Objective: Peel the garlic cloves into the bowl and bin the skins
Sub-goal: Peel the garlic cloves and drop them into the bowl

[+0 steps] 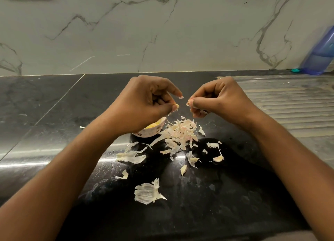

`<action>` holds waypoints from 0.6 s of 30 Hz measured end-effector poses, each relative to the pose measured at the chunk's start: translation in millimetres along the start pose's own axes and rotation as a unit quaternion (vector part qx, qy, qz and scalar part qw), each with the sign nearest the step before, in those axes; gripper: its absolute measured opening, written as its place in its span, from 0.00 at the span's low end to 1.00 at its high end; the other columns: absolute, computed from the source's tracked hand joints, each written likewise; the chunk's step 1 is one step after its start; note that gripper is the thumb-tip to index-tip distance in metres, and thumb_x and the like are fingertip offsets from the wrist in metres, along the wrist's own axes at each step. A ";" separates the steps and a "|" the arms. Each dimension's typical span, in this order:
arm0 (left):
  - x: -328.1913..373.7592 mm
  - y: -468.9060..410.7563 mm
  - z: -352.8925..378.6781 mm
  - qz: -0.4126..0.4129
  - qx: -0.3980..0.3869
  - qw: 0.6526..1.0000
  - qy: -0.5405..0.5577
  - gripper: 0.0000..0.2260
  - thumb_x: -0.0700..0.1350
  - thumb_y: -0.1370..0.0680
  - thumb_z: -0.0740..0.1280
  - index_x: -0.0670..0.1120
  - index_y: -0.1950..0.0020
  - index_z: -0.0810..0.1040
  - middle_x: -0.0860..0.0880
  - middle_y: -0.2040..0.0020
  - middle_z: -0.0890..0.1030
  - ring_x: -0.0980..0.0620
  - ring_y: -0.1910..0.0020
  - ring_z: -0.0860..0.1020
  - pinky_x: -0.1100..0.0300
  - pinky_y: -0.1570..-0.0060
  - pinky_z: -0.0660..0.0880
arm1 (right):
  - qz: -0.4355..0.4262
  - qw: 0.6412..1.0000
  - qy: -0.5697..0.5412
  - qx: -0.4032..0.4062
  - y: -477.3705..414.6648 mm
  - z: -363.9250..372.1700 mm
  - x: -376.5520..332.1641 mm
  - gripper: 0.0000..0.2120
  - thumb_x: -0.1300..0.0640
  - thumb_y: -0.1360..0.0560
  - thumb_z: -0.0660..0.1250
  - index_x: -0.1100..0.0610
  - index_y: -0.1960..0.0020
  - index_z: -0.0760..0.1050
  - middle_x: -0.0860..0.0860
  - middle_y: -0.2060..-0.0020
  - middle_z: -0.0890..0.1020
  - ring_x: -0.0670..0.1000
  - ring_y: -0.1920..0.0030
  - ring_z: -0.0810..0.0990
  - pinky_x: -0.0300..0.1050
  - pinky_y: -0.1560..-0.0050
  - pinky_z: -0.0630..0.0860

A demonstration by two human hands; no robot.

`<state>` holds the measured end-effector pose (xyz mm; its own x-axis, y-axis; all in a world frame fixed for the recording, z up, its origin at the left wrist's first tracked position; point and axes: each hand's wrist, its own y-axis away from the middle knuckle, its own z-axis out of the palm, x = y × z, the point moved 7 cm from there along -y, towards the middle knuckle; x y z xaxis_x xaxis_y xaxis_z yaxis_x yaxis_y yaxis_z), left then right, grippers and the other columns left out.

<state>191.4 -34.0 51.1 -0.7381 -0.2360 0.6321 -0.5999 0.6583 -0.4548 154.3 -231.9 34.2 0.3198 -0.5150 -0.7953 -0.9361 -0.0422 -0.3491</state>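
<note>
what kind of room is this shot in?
Most likely a home kitchen: dark stone counter, marble-look wall behind it, a ribbed metal drainboard on the right, and garlic skins piled beside a small bowl.

a small white patterned bowl (153, 131) sits upright on the desk and holds yellowish peeled cloves (156, 123). touching it at 3 o'clock lies a heap of thin pinkish-white skins (180, 132). loose skins (147, 192) and a few small cloves (218, 158) scatter toward 6 o'clock. the right hand (222, 98) pinches a pale piece (188, 105), clove or skin unclear.
</note>
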 end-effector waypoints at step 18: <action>-20.8 -1.2 -28.8 -0.107 -0.016 0.966 -0.235 0.02 0.44 0.24 0.76 0.49 0.54 0.89 0.53 0.61 0.85 0.55 0.61 0.83 0.62 0.62 0.80 | -0.013 0.991 0.093 -0.097 4.0 10.4 2.8 0.06 0.56 0.21 0.76 0.53 0.44 0.88 0.50 0.57 0.90 0.52 0.54 0.89 0.50 0.53 0.87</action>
<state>216.4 -9.4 56.5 -0.6611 -0.6629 0.3514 -0.7502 0.5779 -0.3212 153.0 -224.6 25.5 0.3290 -0.6597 -0.6757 -0.9441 -0.2123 -0.2524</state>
